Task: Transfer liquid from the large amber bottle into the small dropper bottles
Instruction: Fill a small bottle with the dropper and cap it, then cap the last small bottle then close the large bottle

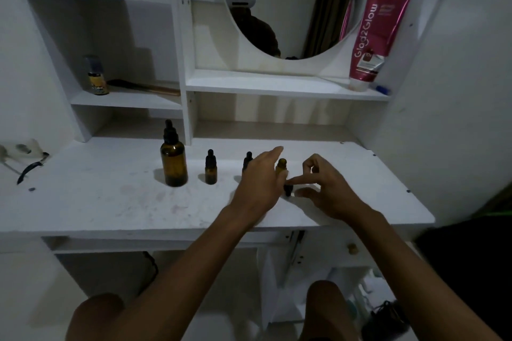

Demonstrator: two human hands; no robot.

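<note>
Working at a white desk (83, 202), a person is readying small amber bottles for filling. The left hand (257, 185), fingers stretched out, is lying against the open bottle (282, 165) just right of the desk's middle, with the thumb across its lower part; whether it is truly gripping, I cannot tell. The right hand (327, 188) is pinching a black cap (288, 190) between forefinger and thumb, low over the desk just in front of that bottle, its other fingers curled. The big bottle (174, 166) is standing capped, left of the middle. One capped small bottle (211, 169) is standing near it and another (247, 160) is half hidden behind the left hand. No liquid seems to be moving yet. The risk is lying in the crowding: the open bottle looks light and narrow, and a nudge from either hand could be tipping it. The left hand is also sitting close to the hidden bottle, and the cap, let loose, could be rolling toward the front edge.
</note>
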